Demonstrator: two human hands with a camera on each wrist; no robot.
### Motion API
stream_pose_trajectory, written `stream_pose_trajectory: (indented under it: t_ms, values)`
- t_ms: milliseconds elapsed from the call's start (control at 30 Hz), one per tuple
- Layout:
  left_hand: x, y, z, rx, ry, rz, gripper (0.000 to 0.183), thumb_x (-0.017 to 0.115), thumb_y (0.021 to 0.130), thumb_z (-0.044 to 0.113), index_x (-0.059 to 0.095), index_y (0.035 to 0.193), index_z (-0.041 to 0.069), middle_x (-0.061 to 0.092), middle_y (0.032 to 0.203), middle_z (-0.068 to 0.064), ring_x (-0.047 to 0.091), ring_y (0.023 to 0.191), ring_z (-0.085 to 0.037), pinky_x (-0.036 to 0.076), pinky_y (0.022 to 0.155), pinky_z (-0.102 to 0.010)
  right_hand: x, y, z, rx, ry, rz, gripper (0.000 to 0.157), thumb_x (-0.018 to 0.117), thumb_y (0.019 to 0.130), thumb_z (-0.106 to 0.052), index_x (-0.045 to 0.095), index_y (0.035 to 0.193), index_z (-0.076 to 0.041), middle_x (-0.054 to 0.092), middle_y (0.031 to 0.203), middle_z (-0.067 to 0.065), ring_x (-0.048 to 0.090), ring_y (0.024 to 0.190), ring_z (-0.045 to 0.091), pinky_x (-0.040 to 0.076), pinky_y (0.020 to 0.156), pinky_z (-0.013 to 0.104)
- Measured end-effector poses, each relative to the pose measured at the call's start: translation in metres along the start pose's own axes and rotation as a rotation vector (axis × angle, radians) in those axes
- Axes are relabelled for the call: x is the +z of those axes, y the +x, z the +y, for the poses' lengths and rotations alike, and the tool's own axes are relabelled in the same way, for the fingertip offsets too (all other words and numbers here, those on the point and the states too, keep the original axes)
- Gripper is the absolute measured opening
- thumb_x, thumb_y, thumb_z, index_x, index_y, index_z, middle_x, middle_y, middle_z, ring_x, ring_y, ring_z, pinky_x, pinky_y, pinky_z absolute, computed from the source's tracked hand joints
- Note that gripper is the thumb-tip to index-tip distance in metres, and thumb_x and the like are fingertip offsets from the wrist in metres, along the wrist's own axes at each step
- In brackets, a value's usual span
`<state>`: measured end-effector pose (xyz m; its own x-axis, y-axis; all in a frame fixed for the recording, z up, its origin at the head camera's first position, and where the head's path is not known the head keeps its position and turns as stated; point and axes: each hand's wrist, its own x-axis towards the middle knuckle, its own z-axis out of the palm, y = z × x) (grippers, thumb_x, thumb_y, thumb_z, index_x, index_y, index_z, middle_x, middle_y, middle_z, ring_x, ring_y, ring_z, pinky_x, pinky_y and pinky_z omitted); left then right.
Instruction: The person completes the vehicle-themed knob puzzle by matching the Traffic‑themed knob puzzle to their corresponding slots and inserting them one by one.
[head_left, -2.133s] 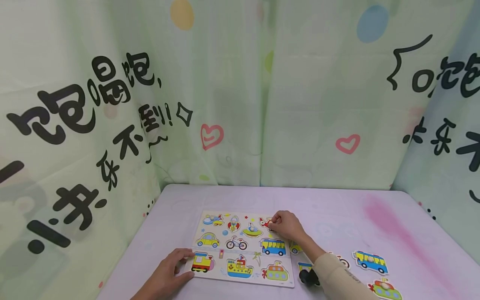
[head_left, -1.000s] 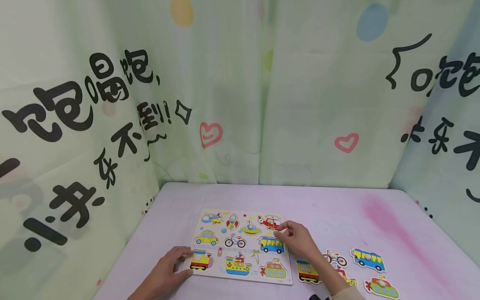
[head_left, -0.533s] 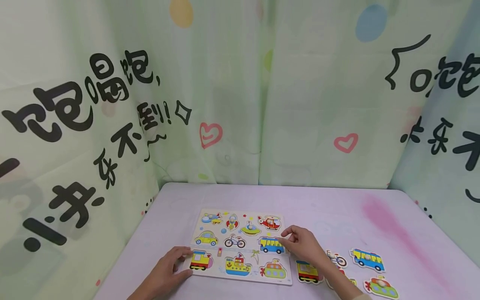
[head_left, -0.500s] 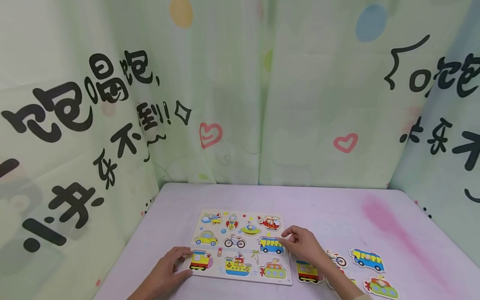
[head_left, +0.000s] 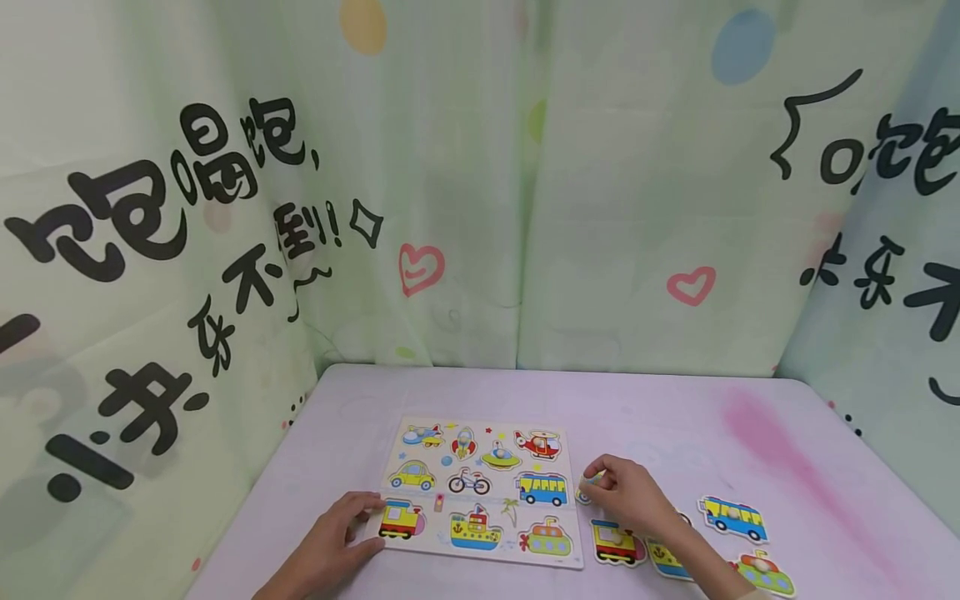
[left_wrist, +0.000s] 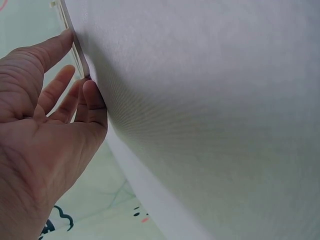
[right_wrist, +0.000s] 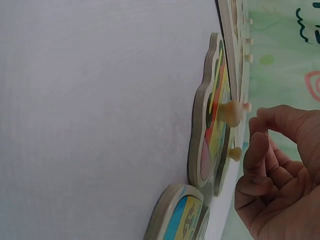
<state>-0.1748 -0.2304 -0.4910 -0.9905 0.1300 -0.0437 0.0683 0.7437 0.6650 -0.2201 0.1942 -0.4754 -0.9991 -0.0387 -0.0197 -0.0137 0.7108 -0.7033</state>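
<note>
A wooden puzzle board with vehicle pictures lies on the table. My left hand rests at its left edge, thumb and forefinger spread along the edge; the left wrist view shows the fingertips touching it. Just right of the board my right hand is over a car piece, which it mostly covers. In the right wrist view, the thumb and forefinger are bent towards each other beside a peg, with a gap to it. The helicopter piece sits at the board's upper right.
A train piece, a ship piece, a bus piece and a submarine piece lie right of the board. My right forearm partly covers the ship and another piece. Printed curtains stand behind the table.
My right hand has let go of the helicopter piece on the board and moved right and nearer, off the board to the car piece. My left hand has stayed at the board's edge.
</note>
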Motion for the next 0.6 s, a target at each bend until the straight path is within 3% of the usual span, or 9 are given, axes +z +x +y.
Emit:
stream_pose_trajectory:
  t_ms: [200, 600]
  values:
    - [0.001, 0.000, -0.001, 0.014, 0.007, 0.006, 0.047, 0.085, 0.083, 0.023, 0.066, 0.125, 0.014, 0.058, 0.135, -0.005, 0.054, 0.103, -0.019, 0.054, 0.083, -0.032, -0.004, 0.001, 0.006, -0.001, -0.050, -0.011, 0.020, 0.077, 0.089, -0.015, 0.067, 0.104, -0.007, 0.055, 0.073, 0.001, 0.051, 0.065, 0.016, 0.041, 0.053, 0.026]
    - [0.000, 0.001, -0.003, 0.041, 0.008, 0.001, 0.047, 0.085, 0.083, 0.024, 0.066, 0.125, 0.013, 0.058, 0.136, -0.006, 0.055, 0.103, -0.019, 0.053, 0.081, -0.029, -0.010, 0.008, 0.014, 0.027, -0.037, -0.034, 0.024, 0.079, 0.089, -0.016, 0.066, 0.106, -0.006, 0.055, 0.075, 0.003, 0.051, 0.070, 0.017, 0.040, 0.057, 0.025]
